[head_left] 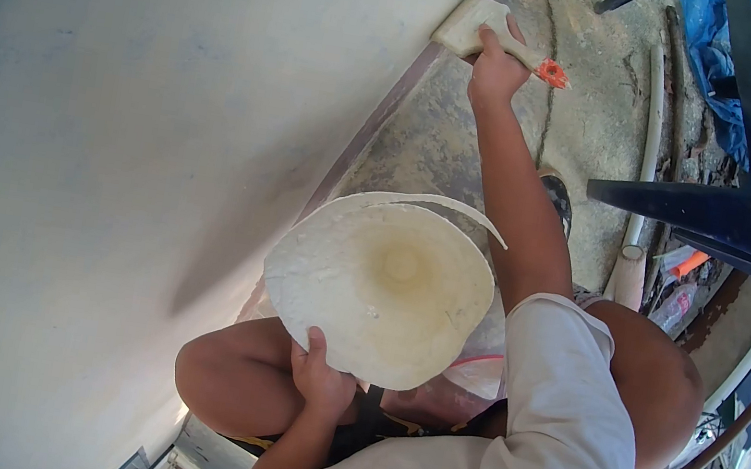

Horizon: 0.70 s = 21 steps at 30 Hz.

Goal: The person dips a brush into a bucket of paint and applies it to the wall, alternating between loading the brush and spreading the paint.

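My left hand (319, 382) grips the near rim of a wide white plastic container (440, 322), its thumb over the edge. The container is tilted toward me, its inside coated with cream-white residue, and a thin strip of its rim stands loose at the far side. Farther ahead, my right arm is stretched out, and my right hand (499, 69) is closed around a wide paintbrush (465, 27) with an orange-marked handle end. The brush head lies at the foot of the white wall (119, 128), over the brownish base strip (395, 102); exact contact is hard to tell.
Dark blue chair legs (690, 206) reach in from the right, with a blue tarp (713, 52) behind them. A pale pipe (647, 149) lies along the stained concrete floor (599, 103). Plastic litter (676, 304) and a curved rail (735, 424) are at right.
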{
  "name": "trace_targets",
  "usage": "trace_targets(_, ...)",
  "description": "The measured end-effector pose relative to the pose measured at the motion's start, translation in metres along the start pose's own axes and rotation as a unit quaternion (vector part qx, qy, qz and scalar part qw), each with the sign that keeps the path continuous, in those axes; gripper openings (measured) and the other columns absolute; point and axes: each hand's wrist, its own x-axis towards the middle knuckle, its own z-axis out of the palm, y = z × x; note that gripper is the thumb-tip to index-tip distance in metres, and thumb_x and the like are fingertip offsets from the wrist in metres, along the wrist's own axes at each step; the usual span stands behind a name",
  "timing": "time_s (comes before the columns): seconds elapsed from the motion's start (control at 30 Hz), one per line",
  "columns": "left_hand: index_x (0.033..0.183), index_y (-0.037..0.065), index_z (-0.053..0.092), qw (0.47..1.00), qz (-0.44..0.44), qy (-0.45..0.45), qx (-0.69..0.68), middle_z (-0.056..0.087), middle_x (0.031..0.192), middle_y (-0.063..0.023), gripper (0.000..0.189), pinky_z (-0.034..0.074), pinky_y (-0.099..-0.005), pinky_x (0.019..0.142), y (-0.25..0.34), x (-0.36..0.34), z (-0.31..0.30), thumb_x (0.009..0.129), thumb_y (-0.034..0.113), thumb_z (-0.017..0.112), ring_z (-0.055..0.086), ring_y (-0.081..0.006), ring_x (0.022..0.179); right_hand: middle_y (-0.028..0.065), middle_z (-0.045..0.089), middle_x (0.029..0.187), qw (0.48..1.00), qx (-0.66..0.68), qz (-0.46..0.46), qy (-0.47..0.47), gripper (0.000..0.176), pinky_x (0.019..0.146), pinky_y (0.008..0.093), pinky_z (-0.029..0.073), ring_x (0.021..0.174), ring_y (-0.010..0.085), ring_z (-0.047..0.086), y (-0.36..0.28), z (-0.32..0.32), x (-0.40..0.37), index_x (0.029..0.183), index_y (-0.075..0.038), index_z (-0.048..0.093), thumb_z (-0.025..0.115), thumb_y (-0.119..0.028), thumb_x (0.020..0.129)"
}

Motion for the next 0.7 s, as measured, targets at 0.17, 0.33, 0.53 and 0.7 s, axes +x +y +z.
trace_targets(0.17, 0.129, -0.001, 0.031, 1.0, 0.002, -0.001, -0.005, 0.045, 0.124, -0.0161, 0.043, 0.04, -0.0399, 0.094, 0.0, 0.0, 0.001, 0.094, 0.02, 0.045, 0.048, -0.0272, 0.112, 0.0172, 0.054, 0.11, 0.997, 0.063, 0.031, 0.022, 0.049, 0.066, 0.0382, 0.056, 0.09, 0.0243, 0.06, -0.024, -0.019, 0.007, 0.123, 0.004, 0.045, 0.059, 0.005, 0.076)
trace_targets(0.33, 0.129, -0.001, 0.031, 1.0, -0.002, -0.002, -0.007, 0.045, 0.124, -0.0157, 0.042, 0.04, -0.0401, 0.094, 0.0, 0.0, -0.001, 0.094, 0.018, 0.045, 0.048, -0.0271, 0.112, 0.0169, 0.055, 0.11, 0.997, 0.032, 0.025, 0.065, 0.05, 0.065, 0.0414, 0.057, 0.091, 0.0281, 0.061, -0.025, -0.04, 0.025, 0.125, -0.001, 0.043, 0.058, 0.003, 0.078)
trace_targets(0.53, 0.129, 0.0, 0.031, 1.0, -0.01, 0.006, -0.007, 0.045, 0.125, -0.0157, 0.042, 0.04, -0.0404, 0.094, -0.001, 0.001, -0.001, 0.094, 0.017, 0.045, 0.048, -0.0277, 0.112, 0.0172, 0.055, 0.11, 0.999, -0.01, 0.008, 0.04, 0.047, 0.065, 0.0426, 0.057, 0.091, 0.029, 0.06, -0.02, -0.028, 0.051, 0.122, 0.001, 0.045, 0.059, 0.004, 0.077)
trace_targets(0.7, 0.129, 0.0, 0.031, 1.0, -0.005, 0.006, -0.007, 0.045, 0.125, -0.0158, 0.043, 0.04, -0.0407, 0.094, -0.001, 0.002, 0.0, 0.093, 0.018, 0.045, 0.048, -0.028, 0.112, 0.0159, 0.055, 0.11, 1.0, -0.022, -0.001, 0.021, 0.047, 0.069, 0.0347, 0.054, 0.094, 0.0234, 0.058, -0.013, -0.008, 0.072, 0.118, 0.004, 0.049, 0.063, 0.003, 0.073)
